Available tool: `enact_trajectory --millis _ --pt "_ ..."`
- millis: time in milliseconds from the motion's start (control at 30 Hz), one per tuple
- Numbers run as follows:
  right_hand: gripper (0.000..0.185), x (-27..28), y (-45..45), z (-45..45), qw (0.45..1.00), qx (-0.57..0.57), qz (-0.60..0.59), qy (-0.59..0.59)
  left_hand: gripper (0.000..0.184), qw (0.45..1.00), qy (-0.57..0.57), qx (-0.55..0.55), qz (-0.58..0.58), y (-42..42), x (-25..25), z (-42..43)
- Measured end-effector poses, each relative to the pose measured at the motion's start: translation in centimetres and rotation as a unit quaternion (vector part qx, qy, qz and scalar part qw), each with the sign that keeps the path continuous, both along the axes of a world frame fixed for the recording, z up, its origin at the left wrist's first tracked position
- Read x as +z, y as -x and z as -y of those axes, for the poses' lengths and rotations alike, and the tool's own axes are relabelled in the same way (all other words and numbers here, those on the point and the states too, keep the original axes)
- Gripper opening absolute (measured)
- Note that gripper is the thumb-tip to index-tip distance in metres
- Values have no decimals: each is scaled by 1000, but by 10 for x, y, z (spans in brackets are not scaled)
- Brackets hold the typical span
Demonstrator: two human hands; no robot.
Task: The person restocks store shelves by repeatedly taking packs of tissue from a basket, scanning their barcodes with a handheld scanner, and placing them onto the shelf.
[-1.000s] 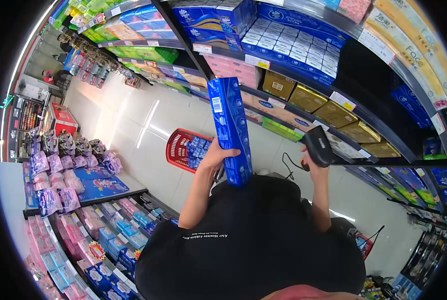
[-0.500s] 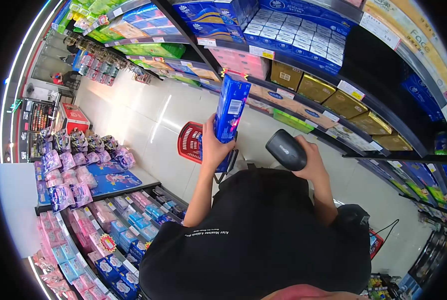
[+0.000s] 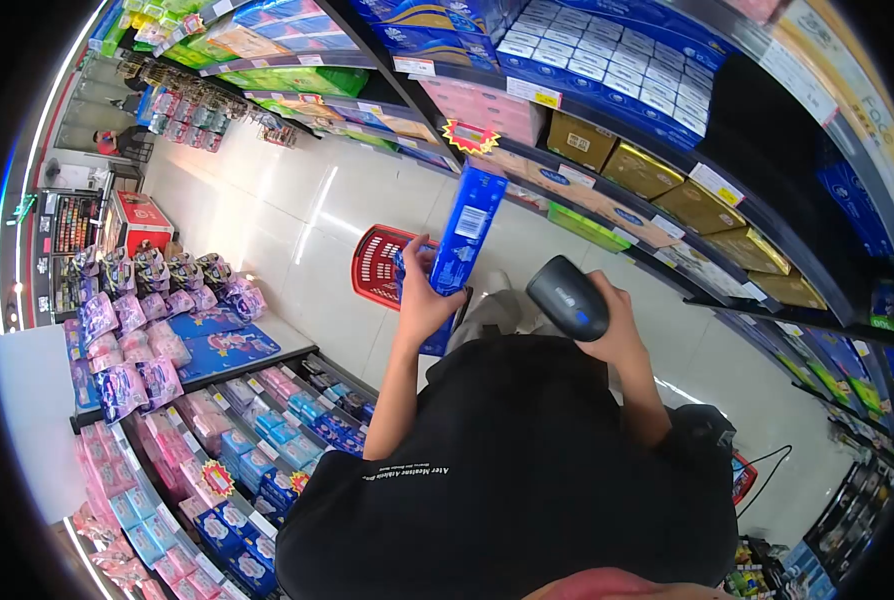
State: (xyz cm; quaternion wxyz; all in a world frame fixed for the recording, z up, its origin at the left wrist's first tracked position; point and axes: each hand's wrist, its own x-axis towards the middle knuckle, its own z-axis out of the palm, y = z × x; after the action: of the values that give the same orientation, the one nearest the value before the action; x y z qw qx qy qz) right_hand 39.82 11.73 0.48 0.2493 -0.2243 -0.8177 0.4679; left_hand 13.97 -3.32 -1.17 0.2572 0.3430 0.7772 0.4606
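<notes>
My left hand (image 3: pixel 425 305) is closed round the lower end of a long blue tissue pack (image 3: pixel 469 222), held upright with a white barcode label facing me. A black handheld barcode scanner (image 3: pixel 567 297) is in my right hand (image 3: pixel 615 325), with its rounded head tilted toward the pack. A small blue light shows on the scanner. The two items are apart, with floor and my trousers visible between them. Behind my left hand, a red shopping basket (image 3: pixel 375 262) with blue goods is partly hidden by the hand and pack.
Shelves of tissue boxes (image 3: pixel 607 60) rise ahead and to the right. At the left stands a low display of pink and blue packets (image 3: pixel 257 455), with purple bags (image 3: pixel 132 320) at its end. A red and yellow price tag (image 3: pixel 470 137) juts from the shelf. Pale tiled floor (image 3: pixel 307 215) runs between.
The blue tissue pack has shifted slightly down, and my left fingers have loosened a little around it. A reddish glow near the barcode is gone, and a blue light shows on the scanner.
</notes>
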Motion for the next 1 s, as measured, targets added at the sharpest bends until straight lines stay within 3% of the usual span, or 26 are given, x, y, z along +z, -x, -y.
enact_trajectory --millis 33,133,200,233,300,367,433,467,567,633,700,733,833,900,1000 --pt "59 0 5 0 999 -43 7 33 91 995 -44 -4 84 5 1 0" --pt "70 -15 17 -1 991 -120 28 56 89 985 -68 -18 159 25 -4 0" --pt "88 -13 25 -7 986 -149 70 27 81 864 -179 -71 466 43 -14 -11" --pt "88 -4 32 -9 986 -150 75 22 81 860 -182 -73 471 50 -16 -16" --pt "56 22 48 -13 985 -162 37 -36 84 782 -195 -122 579 61 -18 -29" --pt "54 31 62 -15 987 -160 25 -17 74 768 -206 -145 588 70 -25 -44" --pt "52 36 72 -14 987 -162 11 7 66 781 -98 -75 613 81 -43 -54" --pt "49 36 77 -14 985 -167 12 37 61 833 -57 -29 549 86 -65 -61" --pt "44 15 86 -15 979 -177 -17 104 56 868 -28 22 495 84 -57 -85" --pt "45 14 89 -10 951 -203 33 229 58 851 -49 17 523 86 -77 -95" --pt "49 16 92 -4 955 -239 8 173 63 711 -170 -56 680 86 -82 -105" --pt "53 21 90 -3 954 -241 -22 177 72 671 -198 -92 708 85 -80 -113" --pt "62 31 78 -4 949 -257 -41 175 78 653 -241 -208 687 69 -41 -142" --pt "67 36 75 -9 931 -303 -30 202 80 650 -244 -227 683 57 -36 -156" --pt "74 44 69 -29 951 -279 -33 128 78 629 -278 -300 661 52 -11 -185"
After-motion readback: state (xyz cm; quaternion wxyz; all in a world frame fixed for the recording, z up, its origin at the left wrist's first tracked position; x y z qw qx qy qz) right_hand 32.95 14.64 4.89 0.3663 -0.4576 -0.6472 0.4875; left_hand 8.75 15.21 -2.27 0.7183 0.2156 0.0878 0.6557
